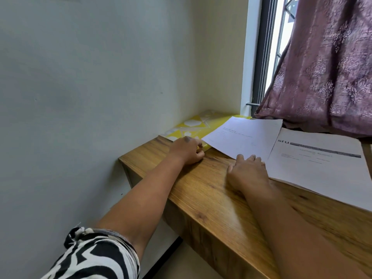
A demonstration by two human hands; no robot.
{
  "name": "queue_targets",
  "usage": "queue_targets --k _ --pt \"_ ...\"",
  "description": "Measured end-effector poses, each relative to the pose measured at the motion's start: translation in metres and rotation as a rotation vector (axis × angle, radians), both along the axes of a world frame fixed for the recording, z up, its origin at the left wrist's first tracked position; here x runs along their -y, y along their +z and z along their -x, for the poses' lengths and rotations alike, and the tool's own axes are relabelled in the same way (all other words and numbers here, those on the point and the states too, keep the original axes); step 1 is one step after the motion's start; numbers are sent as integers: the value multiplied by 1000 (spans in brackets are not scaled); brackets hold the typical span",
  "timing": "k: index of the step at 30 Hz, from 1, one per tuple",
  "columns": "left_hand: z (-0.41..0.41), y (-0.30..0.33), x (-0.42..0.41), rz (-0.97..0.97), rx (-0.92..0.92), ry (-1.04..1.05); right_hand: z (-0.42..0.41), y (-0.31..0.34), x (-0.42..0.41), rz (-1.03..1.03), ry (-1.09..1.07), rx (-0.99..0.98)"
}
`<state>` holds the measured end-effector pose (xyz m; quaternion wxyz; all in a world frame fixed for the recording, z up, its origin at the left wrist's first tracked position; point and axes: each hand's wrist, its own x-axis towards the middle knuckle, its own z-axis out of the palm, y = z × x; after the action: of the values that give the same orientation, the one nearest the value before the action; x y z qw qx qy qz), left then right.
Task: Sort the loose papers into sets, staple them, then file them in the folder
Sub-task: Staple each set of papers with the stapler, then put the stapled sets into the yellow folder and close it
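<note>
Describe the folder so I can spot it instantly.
Follow the wooden desk to its far corner by the wall, left of the window. The folder lies flat there, the left hand gripping its near edge. It alone is yellow with white shapes; the papers beside it are white.

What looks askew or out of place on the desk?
Nothing damaged or spilled. The white sheet lies skewed, overlapping the yellow folder and the printed stack. The curtain hem drapes onto the desk.

Wooden desk (211, 198) abuts a pale wall (90, 87) on its left; beyond the desk's far right corner, a dark-framed window (263, 57) partly covered by a mauve patterned curtain (326, 73) whose hem hangs just above the desk's far edge.
</note>
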<state>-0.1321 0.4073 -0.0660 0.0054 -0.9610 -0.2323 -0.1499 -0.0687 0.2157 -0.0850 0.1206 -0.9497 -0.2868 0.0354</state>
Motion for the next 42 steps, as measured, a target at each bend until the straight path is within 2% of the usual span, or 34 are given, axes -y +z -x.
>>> queue_targets --k 4,8,13,18,20,22,24,25,27,29,30,31,33,35,37,39,40,42 --pt "1 -3 11 118 233 117 3 1 0 -16 4 -13" --pt "15 21 3 126 499 263 4 3 0 -12 2 -23" --pt "44 59 -9 16 756 337 5 2 -2 25 -7 -42" --pt "79 70 25 -105 1005 334 9 8 0 6 3 -19" --pt "88 69 52 -153 1076 307 17 11 4 -105 60 74" --pt "94 62 84 -203 1082 194 27 24 11 -426 91 131" --pt "99 47 116 -257 1043 11 35 43 25 -793 82 -3" --pt "102 37 131 -275 1011 -69 39 52 33 -919 69 -161" --pt "116 20 170 -230 921 -200 47 65 57 -1128 30 -622" --pt "129 7 210 -198 812 -322 51 68 88 -1229 -53 -1071" --pt "133 3 226 -183 771 -382 52 66 102 -1225 -60 -1158" --pt "138 -3 244 -146 733 -442 52 61 119 -1191 -50 -1152" --pt "145 -11 272 -57 651 -574 50 50 147 -1104 -80 -1006" --pt "153 -17 297 -56 633 -653 51 41 181 -1056 -107 -923" --pt "159 -14 317 -8 755 -652 49 31 219 -1016 -95 -918" --pt "160 -2 323 121 883 -606 48 26 258 -953 -41 -942" --pt "157 5 320 179 895 -567 48 28 274 -875 0 -918" --pt "145 10 312 247 751 -465 46 35 307 -607 59 -725"
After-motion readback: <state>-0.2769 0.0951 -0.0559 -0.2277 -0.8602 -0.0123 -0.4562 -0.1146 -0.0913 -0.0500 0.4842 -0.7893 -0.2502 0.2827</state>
